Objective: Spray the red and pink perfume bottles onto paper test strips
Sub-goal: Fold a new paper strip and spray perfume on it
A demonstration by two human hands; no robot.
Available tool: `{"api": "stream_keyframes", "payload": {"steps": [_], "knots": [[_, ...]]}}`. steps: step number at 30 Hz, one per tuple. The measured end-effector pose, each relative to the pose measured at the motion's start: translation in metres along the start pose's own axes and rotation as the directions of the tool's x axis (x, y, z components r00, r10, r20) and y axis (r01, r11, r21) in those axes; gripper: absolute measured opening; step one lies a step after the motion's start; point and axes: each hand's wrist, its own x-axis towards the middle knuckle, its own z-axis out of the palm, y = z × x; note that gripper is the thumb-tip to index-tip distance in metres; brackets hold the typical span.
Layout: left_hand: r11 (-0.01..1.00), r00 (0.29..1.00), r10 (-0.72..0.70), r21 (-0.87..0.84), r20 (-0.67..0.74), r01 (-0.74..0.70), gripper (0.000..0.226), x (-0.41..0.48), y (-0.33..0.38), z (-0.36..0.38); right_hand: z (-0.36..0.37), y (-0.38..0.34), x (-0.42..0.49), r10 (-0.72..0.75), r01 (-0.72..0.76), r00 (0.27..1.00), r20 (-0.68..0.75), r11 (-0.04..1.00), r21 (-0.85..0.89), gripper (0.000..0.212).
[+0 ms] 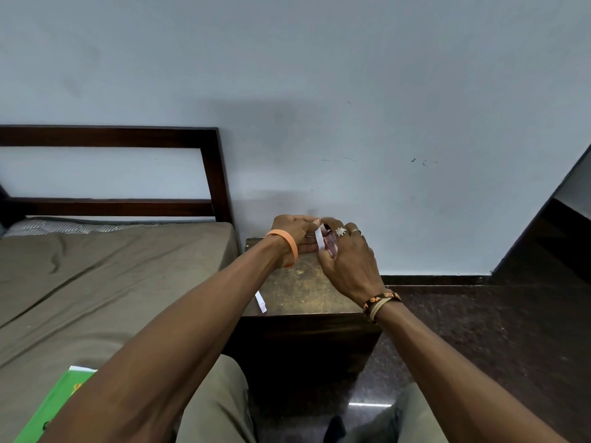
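**Small pink glass perfume bottle** [331,243], held above the far part of the worn brown wooden bedside table [303,290], at 6 o'clock from the frame's centre. The right hand [350,262] is wrapped round the bottle's body with fingers curled. Whether a finger presses the dark spray head cannot be told.

The bottle is judged light, rigid, smooth and breakable, so it is best gripped round its sides with the top left free. Its long axis runs from 11 o'clock (spray head) to 5 o'clock (base). The nozzle appears to face 9 o'clock, toward the narrow white paper test strip [319,239].

The strip stands nearly upright, just beside or touching the bottle. It is judged flimsy and easily bent. The left hand [294,233] pinches it near its upper end. The two hands are together, in contact.

A second white paper strip [261,302] lies at the table's 8 o'clock edge. The olive-sheeted bed [96,270] is at 9 o'clock.
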Motion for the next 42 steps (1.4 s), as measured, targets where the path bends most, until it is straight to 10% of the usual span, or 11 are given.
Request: {"api": "stream_keyframes", "payload": {"steps": [12, 20, 24, 42], "knots": [[0.998, 0.999, -0.044, -0.033, -0.009, 0.044, 0.011, 0.014, -0.012, -0.007, 0.022, 0.018, -0.026, 0.109, -0.111, 0.994, 0.022, 0.987, 0.12, 0.067], [0.981, 0.992, -0.109, 0.169, 0.064, 0.097, 0.011, 0.025, -0.035, -0.016, 0.035, 0.042, -0.013, 0.284, -0.277, 0.958, 0.047, 0.864, 0.422, 0.011], [0.962, 0.984, -0.155, 0.242, 0.09, 0.129, 0.005, 0.031, -0.056, -0.013, 0.047, 0.062, -0.019, 0.35, -0.392, 0.915, 0.202, 0.889, 0.238, 0.04], [0.947, 0.961, -0.266, 0.209, 0.077, 0.245, 0.008, 0.103, -0.157, 0.042, 0.1, 0.155, -0.009, 0.448, -0.487, 0.869, 0.211, 0.85, 0.2, 0.025]]}}
